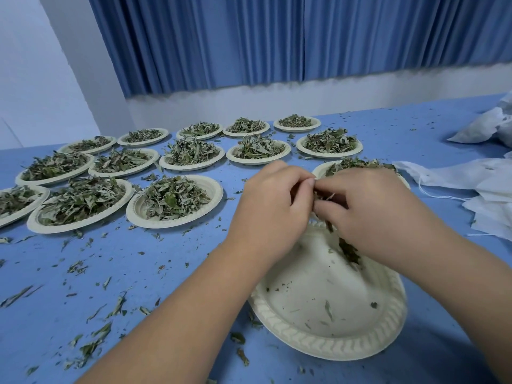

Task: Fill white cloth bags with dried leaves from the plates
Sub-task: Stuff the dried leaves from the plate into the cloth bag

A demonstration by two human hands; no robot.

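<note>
- Left hand [268, 206] and right hand [379, 214], fingers curled, pinch crumbly dried leaves [347, 252] together; the grip is mostly hidden.
- Beneath them: ribbed round plate [327, 343] at the surface's near edge, nearly bare.
- Limp white bags [457, 176] at the right edge, cut off.

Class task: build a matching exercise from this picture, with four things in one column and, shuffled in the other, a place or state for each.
Column one:
1 nearest plate
2 far plates
3 curtain
4 white cloth bags

Column two:
a hanging at the back
b heaped with leaves
c nearly empty
d lying at the right

Pairs: 1-c, 2-b, 3-a, 4-d
</note>
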